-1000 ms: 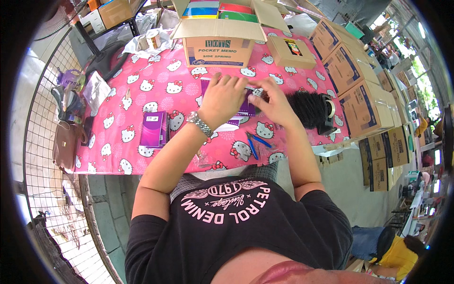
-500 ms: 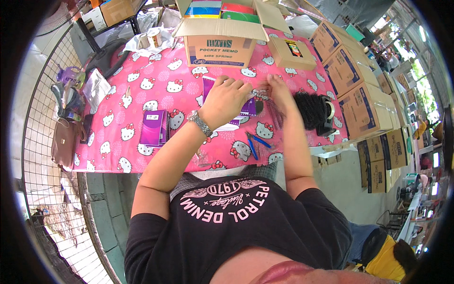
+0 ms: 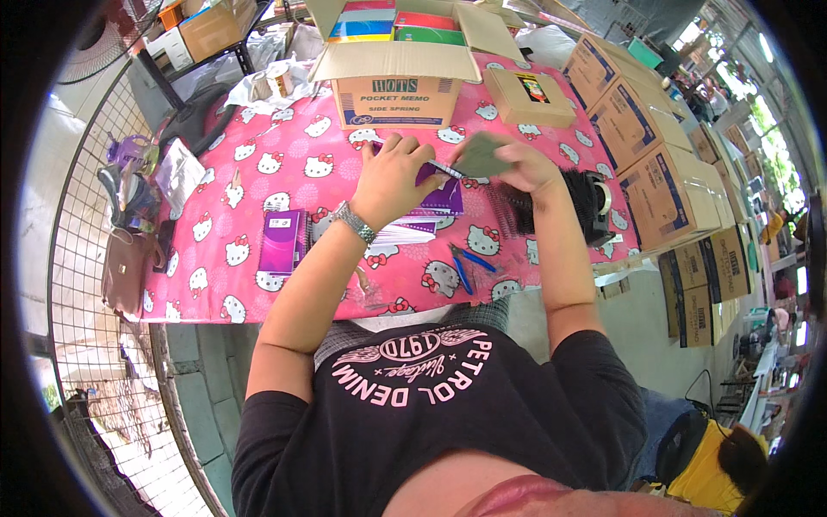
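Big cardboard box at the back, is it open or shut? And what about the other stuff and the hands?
Big cardboard box: flaps open, coloured pads inside.
Small flat box: shut.
Purple notebook: closed, lying flat.
Blue pliers: lying unused.
Left hand: pressing a purple notebook.
Right hand: holding a grey-green sheet.

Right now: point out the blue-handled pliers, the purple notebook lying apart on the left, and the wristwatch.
blue-handled pliers [image 3: 465, 269], head view, on the handles.
purple notebook [image 3: 281, 241], head view, middle of its cover.
wristwatch [image 3: 354, 222], head view, on the metal band at the left wrist.
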Available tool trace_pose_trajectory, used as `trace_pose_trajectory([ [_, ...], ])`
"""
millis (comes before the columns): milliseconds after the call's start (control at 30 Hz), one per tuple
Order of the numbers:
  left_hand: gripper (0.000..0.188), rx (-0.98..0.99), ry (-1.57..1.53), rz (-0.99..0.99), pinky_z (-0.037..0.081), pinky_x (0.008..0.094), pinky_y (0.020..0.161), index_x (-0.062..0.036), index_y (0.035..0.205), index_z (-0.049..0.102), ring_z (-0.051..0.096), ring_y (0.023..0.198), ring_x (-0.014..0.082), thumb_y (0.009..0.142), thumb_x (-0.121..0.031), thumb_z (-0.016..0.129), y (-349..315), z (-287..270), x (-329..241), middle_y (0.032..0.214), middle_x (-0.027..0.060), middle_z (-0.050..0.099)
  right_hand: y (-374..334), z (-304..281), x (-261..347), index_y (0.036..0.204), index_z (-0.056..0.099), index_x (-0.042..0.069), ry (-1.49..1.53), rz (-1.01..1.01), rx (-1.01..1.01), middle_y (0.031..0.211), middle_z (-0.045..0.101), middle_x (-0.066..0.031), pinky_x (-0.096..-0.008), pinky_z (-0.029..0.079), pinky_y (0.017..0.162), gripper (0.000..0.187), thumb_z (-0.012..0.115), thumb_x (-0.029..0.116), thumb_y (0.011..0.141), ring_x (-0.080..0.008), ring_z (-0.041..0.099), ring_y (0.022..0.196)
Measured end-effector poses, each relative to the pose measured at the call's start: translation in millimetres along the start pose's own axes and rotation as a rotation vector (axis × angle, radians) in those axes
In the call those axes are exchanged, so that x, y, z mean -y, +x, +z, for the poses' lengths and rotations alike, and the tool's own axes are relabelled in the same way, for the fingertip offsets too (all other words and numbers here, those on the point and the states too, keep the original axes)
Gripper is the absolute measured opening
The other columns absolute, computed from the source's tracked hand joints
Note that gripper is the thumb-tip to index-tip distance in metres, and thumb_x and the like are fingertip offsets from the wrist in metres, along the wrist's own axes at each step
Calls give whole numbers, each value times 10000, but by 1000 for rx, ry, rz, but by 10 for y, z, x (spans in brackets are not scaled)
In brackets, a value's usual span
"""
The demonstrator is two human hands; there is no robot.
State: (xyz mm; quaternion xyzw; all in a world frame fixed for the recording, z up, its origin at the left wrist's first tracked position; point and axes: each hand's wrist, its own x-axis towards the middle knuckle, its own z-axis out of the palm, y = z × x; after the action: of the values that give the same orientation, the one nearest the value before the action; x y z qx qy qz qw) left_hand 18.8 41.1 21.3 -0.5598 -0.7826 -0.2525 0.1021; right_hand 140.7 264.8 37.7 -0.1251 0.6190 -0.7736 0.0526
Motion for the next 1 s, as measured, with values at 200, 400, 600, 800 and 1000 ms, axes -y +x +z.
trace_pose_trajectory([
  [200, 392, -38, -14, 21, 406, 498, 907, -149, 1057, 658, 531, 1055, 275, 789, -418, 752, 22, 66, -28, 1019, 54, 578, -40, 46, 122, 1252, 578, -27, -148, 77, -109, 1272, 593, -106, -369, 430, 1025, 709, 660, 497, 781, -215, 572, 1181],
  [400, 410, -48, -61, 31, 400, 491, 904, -124, 1045, 624, 534, 1065, 298, 776, -401, 764, 19, 39, -11, 1017, 60, 596, 34, 137, 133, 1222, 602, -5, -214, -40, -17, 1197, 598, -95, -342, 446, 986, 546, 657, 388, 846, -199, 578, 1116],
  [600, 434, -6, -71, 1, 394, 540, 920, -128, 1034, 612, 550, 1071, 285, 766, -430, 770, 23, -4, -39, 1019, 51, 614, 20, 134, 96, 1235, 605, 27, -52, -81, 57, 1170, 609, -44, -325, 436, 964, 486, 671, 330, 861, -142, 559, 1081],
  [800, 439, -61, -151, 16, 416, 434, 872, -67, 1005, 572, 554, 997, 299, 745, -324, 815, 45, 36, -2, 985, 78, 613, 67, 49, 40, 1242, 600, 36, -140, 10, -91, 1167, 625, -56, -316, 437, 959, 548, 703, 361, 812, -165, 572, 1067],
  [1000, 425, -75, -309, 3, 454, 428, 839, -37, 989, 595, 554, 970, 331, 741, -295, 824, 35, -11, 254, 964, 134, 600, 257, 109, 12, 1297, 573, 4, 120, -11, -84, 1245, 612, -83, -289, 450, 949, 546, 692, 309, 861, -150, 581, 1076],
])
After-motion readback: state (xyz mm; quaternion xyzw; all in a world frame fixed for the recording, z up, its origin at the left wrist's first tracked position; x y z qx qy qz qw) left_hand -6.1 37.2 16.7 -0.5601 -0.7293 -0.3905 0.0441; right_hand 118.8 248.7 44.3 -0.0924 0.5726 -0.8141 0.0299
